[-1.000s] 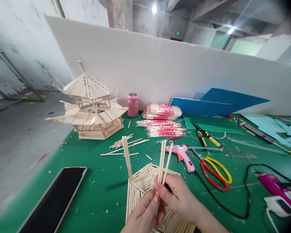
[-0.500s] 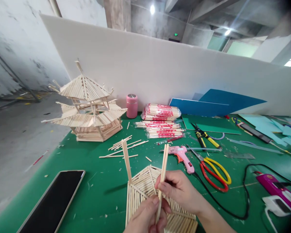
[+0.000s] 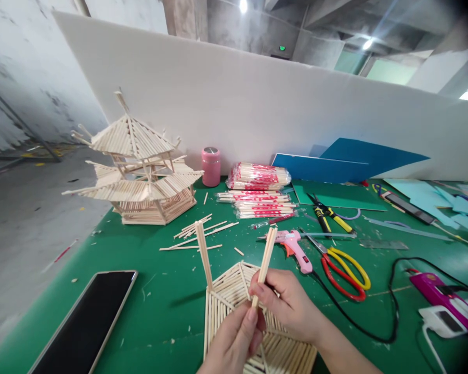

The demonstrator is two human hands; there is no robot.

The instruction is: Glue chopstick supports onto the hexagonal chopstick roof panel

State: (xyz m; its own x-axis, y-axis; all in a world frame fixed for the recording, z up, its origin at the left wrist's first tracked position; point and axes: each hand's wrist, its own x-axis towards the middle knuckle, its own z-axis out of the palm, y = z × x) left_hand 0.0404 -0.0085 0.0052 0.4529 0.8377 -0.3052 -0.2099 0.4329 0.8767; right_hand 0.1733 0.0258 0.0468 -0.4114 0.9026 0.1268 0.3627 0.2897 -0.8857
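Bundle of wooden sticks (image 3: 268,252): it stands tilted in the person's two hands, above the slatted wooden base (image 3: 292,353) on the green tabletop (image 3: 159,311). The left hand (image 3: 236,330) has its grip closed near the bundle's lower end, thumb against fingers; the right hand (image 3: 290,301) pinches the sticks higher up, the two hands close together. An upright post (image 3: 203,254) of sticks rises from the base's left corner.

Beyond the hands, clear plastic wrappers with red print hold pale sticks: a thick, rounded pack (image 3: 259,176) lies at the back, with flatter packs (image 3: 265,209) in front of it. Just left of the thick pack, a pink canister (image 3: 211,169) stands upright with its top closed, its contents hidden. Loose sticks (image 3: 203,240) lie bare between the post and a tiered wooden pavilion (image 3: 140,187). Right of the bundle are a pink glue gun (image 3: 294,249) and scissors (image 3: 347,275) with red and yellow handles.
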